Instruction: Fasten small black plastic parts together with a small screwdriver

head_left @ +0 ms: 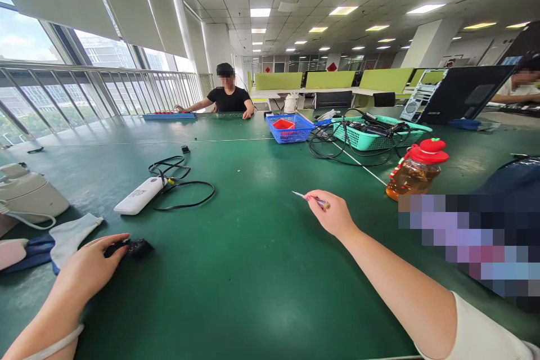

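My left hand [95,261] is at the lower left, its thumb and fingers closed round part of a small black object [140,248] on the green table [261,292]. What this object is cannot be made out. Right of the middle, my right hand [331,212] grips a small screwdriver [323,203] with a clear handle, its thin metal tip pointing left over the table. Beyond my left hand lies a white power strip [141,196] with a looped black cable [185,183]. A cloth [76,236] lies just past the left wrist.
A bottle with a red lid [417,169] stands at the right. Farther back are a blue basket [291,134], a teal basket [367,140] of cables and a dark monitor [464,93]. A white bag [31,197] sits at the left. A person [228,95] sits across the table.
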The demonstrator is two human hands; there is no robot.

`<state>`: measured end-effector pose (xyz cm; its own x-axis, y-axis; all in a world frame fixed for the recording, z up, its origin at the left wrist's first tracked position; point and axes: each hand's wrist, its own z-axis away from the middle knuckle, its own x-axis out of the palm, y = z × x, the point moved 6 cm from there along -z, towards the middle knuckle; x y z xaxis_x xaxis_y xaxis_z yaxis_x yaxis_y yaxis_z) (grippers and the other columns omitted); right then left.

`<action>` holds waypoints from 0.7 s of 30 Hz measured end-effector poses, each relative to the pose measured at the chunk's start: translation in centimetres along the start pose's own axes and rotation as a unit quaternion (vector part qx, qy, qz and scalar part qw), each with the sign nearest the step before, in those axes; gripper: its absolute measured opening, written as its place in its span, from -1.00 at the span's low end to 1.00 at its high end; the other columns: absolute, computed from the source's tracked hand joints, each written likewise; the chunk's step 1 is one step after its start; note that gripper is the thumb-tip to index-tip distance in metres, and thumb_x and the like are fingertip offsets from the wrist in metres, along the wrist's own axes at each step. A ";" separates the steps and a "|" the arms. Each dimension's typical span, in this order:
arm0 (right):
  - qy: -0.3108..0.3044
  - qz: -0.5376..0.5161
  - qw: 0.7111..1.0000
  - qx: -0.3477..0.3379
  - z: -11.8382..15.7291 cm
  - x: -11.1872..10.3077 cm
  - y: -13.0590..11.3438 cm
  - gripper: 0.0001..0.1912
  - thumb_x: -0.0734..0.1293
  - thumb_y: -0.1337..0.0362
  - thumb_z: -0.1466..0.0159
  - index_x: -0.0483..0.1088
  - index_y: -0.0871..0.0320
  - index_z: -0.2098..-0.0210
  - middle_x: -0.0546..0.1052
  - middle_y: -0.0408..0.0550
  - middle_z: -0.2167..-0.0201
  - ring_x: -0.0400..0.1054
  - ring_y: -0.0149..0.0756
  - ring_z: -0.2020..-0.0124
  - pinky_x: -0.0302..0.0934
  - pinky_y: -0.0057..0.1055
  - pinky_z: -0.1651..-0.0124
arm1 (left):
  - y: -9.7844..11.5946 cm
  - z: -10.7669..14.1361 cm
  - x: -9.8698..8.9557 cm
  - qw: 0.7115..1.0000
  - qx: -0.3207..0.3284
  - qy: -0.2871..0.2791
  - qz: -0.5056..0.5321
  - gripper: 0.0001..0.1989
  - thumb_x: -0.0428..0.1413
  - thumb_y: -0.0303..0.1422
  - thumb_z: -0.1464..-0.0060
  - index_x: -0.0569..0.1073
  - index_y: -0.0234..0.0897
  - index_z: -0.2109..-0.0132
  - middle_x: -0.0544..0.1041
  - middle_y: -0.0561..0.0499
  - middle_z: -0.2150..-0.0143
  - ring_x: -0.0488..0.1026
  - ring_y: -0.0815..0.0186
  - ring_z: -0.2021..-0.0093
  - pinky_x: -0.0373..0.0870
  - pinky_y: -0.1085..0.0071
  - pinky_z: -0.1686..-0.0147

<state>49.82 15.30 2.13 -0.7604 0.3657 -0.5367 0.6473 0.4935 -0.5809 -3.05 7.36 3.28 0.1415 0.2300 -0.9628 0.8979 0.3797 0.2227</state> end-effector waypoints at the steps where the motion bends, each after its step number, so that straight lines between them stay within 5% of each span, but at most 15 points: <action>1: 0.001 0.000 1.000 -0.001 0.0 0.0 0.0 -0.75 0.21 0.17 -0.28 0.50 0.08 0.34 0.60 -0.07 0.38 0.47 -0.28 0.42 0.33 -0.41 0.37 | 0.0 0.1 -0.2 0.999 -0.006 0.010 0.030 -0.55 0.04 -0.10 -0.01 0.59 -0.19 0.04 0.67 -0.09 0.22 0.58 0.10 0.38 0.46 0.31 0.45; 5: 0.003 -0.003 1.000 -0.004 0.0 0.0 0.0 -0.75 0.21 0.16 -0.29 0.50 0.08 0.33 0.61 -0.07 0.38 0.47 -0.29 0.42 0.33 -0.41 0.36 | 0.9 1.1 -1.4 0.977 0.047 0.090 0.190 -0.55 0.08 -0.10 0.01 0.53 -0.17 0.01 0.61 -0.05 0.02 0.56 0.12 0.09 0.49 0.30 0.10; 7: 0.002 -0.004 1.000 0.000 0.0 0.0 0.1 -0.75 0.21 0.16 -0.29 0.50 0.08 0.33 0.60 -0.07 0.37 0.47 -0.29 0.41 0.32 -0.41 0.36 | 1.9 1.6 -1.2 0.971 0.107 0.083 0.197 -0.57 0.10 -0.08 0.03 0.54 -0.15 0.05 0.58 -0.01 -0.04 0.51 0.13 0.01 0.45 0.34 0.03; 12: 0.003 -0.003 1.000 0.004 0.0 -0.1 0.2 -0.75 0.21 0.16 -0.28 0.50 0.08 0.34 0.60 -0.08 0.37 0.47 -0.29 0.41 0.32 -0.41 0.37 | 3.5 2.1 0.7 0.977 0.183 -0.014 0.105 -0.60 0.09 -0.04 0.02 0.59 -0.07 0.09 0.57 0.08 -0.07 0.51 0.16 0.07 0.46 0.44 0.25; 17: 0.002 -0.009 1.000 0.005 0.0 -0.1 0.2 -0.75 0.21 0.17 -0.28 0.50 0.08 0.34 0.61 -0.08 0.37 0.47 -0.29 0.41 0.32 -0.41 0.36 | 3.3 1.8 0.8 0.984 0.167 -0.003 0.064 -0.59 0.03 -0.02 -0.01 0.60 -0.03 0.10 0.55 0.09 -0.10 0.51 0.25 0.27 0.44 0.45 0.37; 21: 0.001 -0.010 1.000 0.003 -0.1 -0.1 0.3 -0.75 0.21 0.17 -0.28 0.50 0.07 0.34 0.61 -0.08 0.36 0.47 -0.28 0.40 0.33 -0.40 0.34 | 3.3 1.5 1.0 0.984 0.173 -0.007 0.044 -0.59 0.02 -0.03 -0.02 0.60 -0.03 0.09 0.57 0.09 -0.08 0.53 0.19 0.15 0.45 0.41 0.23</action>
<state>50.07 15.48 2.01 -0.7736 0.3573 -0.5233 0.6319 0.4958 -0.5957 0.72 7.49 2.86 0.2289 0.2358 -0.9445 0.9697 0.0299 0.2425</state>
